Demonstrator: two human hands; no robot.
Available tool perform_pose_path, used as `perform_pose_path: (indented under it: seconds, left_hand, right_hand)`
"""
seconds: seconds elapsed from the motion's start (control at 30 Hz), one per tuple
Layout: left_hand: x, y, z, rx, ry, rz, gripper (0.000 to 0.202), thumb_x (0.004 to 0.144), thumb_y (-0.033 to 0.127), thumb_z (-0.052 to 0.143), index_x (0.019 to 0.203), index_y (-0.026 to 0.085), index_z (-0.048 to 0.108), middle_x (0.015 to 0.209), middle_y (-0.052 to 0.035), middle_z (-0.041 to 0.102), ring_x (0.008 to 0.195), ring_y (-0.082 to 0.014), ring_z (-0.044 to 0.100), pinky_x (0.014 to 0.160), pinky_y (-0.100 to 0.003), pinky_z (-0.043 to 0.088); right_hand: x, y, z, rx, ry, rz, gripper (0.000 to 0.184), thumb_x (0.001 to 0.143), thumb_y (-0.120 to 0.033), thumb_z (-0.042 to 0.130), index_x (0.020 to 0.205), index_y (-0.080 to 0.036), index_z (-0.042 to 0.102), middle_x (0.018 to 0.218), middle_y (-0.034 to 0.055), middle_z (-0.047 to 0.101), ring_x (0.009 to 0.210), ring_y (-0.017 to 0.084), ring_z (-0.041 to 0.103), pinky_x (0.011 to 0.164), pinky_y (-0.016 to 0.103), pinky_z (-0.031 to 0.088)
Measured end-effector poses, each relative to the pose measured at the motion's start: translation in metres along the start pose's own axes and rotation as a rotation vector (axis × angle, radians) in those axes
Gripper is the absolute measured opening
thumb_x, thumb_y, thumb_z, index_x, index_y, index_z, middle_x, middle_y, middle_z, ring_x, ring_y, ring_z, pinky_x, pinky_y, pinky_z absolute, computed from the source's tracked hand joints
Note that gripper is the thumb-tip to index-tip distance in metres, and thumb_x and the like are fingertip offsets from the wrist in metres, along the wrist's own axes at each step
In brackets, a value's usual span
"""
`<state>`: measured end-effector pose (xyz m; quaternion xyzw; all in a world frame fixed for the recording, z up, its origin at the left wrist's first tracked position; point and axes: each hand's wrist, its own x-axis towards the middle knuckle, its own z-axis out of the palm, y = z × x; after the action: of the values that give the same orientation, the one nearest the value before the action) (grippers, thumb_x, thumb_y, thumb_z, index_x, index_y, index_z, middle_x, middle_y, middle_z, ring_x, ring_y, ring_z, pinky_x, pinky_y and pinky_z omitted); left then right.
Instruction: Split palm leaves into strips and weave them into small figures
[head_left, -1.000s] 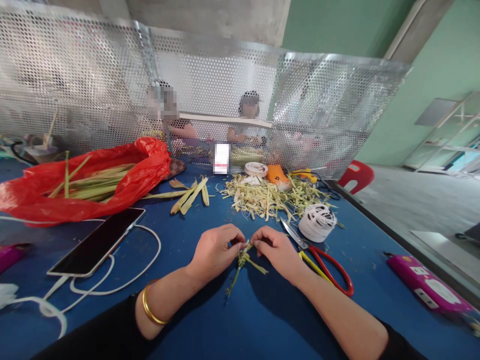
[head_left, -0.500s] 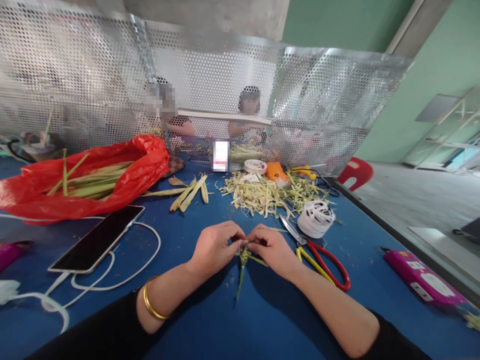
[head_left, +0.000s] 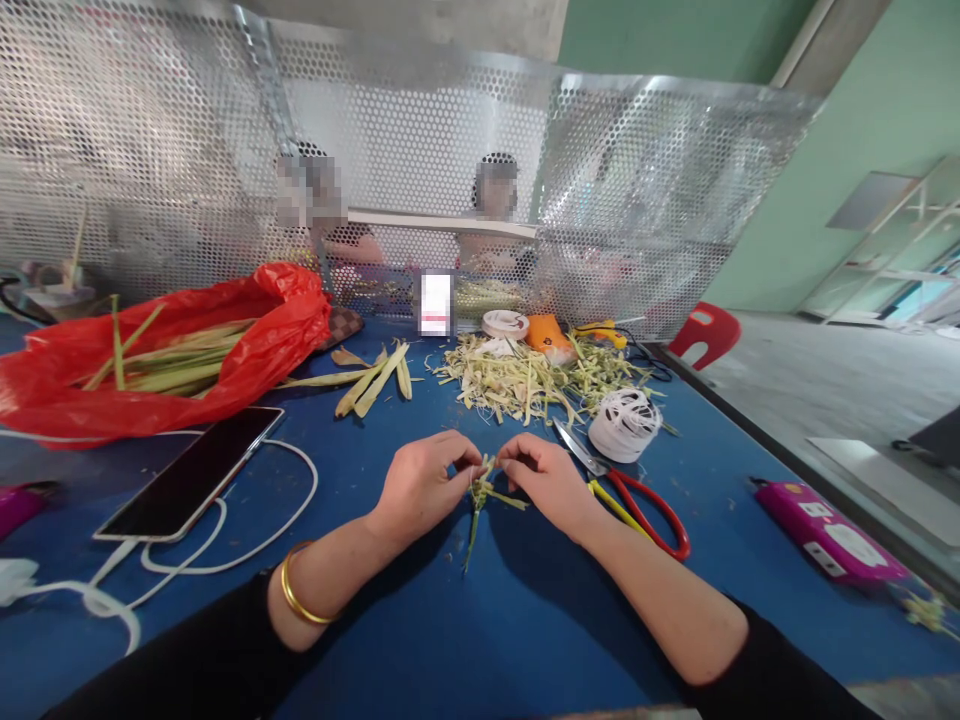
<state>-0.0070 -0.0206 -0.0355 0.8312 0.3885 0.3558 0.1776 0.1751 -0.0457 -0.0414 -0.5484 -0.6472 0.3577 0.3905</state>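
A small knotted piece of green leaf strips [head_left: 480,494] hangs over the blue table, its loose ends pointing down and to the right. My left hand [head_left: 429,484] pinches it near the top between thumb and fingertips. Close beside it, my right hand [head_left: 550,486] has thumb and fingers pressed together at the piece's upper right; whatever lies between those fingertips is too small to make out. Scissors [head_left: 639,503] with red and yellow handles lie to the right of my right hand, blades partly apart. Behind them stands a roll of white strip [head_left: 625,426].
Leaf scraps [head_left: 517,378] are heaped at the back. On the left lie a red plastic bag [head_left: 289,345] of long leaves and a phone [head_left: 191,475] with a white cable. A purple pack [head_left: 829,530] lies right. Two people sit behind the perforated screen [head_left: 442,120].
My fingertips have parted slightly, the right hand shifting away from the left. The top of the leaf piece now shows between them. The whole view has shifted a little.
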Motion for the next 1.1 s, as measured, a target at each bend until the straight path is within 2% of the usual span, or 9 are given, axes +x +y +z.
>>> perform_pose_path:
  seconds: [0.1,0.27,0.6,0.87,1.03,1.1]
  left_hand:
    - [-0.0005,-0.0001,0.0005,0.008,-0.013,0.0,0.009,0.077,0.015,0.058,0.07,0.02,0.063,0.071,0.0019,0.063,0.066,-0.0108,0.057,0.063,-0.021,0.041]
    - [-0.0006,-0.0011,0.0008,0.01,-0.019,0.016,0.009,0.077,0.014,0.057,0.071,0.02,0.062,0.072,0.0021,0.064,0.067,-0.0105,0.057,0.063,-0.021,0.041]
    - [0.0008,-0.0034,0.0004,0.055,-0.035,0.106,0.011,0.08,0.016,0.055,0.072,0.019,0.062,0.074,0.0005,0.065,0.068,-0.0112,0.057,0.065,-0.021,0.041]
    - [0.0024,-0.0003,-0.0013,0.046,-0.03,0.188,0.013,0.081,0.015,0.053,0.073,0.019,0.062,0.074,-0.0005,0.065,0.068,-0.0109,0.058,0.064,-0.021,0.041]
    - [0.0027,-0.001,-0.0014,0.036,-0.044,0.178,0.013,0.082,0.014,0.053,0.074,0.018,0.063,0.074,-0.0006,0.065,0.068,-0.0107,0.057,0.065,-0.021,0.041]
    - [0.0024,-0.0012,-0.0016,0.032,-0.049,0.165,0.011,0.081,0.015,0.054,0.074,0.018,0.063,0.074,-0.0003,0.064,0.068,-0.0107,0.057,0.065,-0.021,0.041]
  right_hand:
    - [0.0,0.0012,0.0017,-0.04,-0.024,-0.048,0.013,0.076,-0.021,0.058,0.086,-0.019,0.067,0.077,-0.0005,0.06,0.061,0.011,0.053,0.058,0.024,0.042]
    - [0.0005,0.001,0.0051,-0.143,-0.031,-0.08,0.007,0.076,-0.021,0.061,0.075,-0.018,0.068,0.07,-0.0011,0.053,0.062,0.012,0.05,0.059,0.025,0.039]
    - [0.002,0.0019,0.0064,0.022,-0.05,-0.022,0.013,0.077,-0.017,0.057,0.082,-0.018,0.068,0.075,-0.0002,0.06,0.058,0.011,0.055,0.057,0.024,0.043]
    - [0.005,0.0035,0.0077,0.102,-0.069,-0.024,0.018,0.076,-0.015,0.054,0.086,-0.019,0.068,0.073,-0.0018,0.059,0.051,0.008,0.052,0.054,0.022,0.044]
    - [0.0054,0.0028,0.0077,0.074,-0.049,-0.035,0.005,0.072,-0.016,0.061,0.071,-0.018,0.066,0.066,-0.0034,0.054,0.05,0.008,0.051,0.052,0.022,0.042]
    - [0.0048,0.0029,0.0078,0.063,-0.043,-0.036,0.005,0.074,-0.018,0.061,0.07,-0.018,0.063,0.066,-0.0034,0.054,0.05,0.008,0.051,0.051,0.022,0.042]
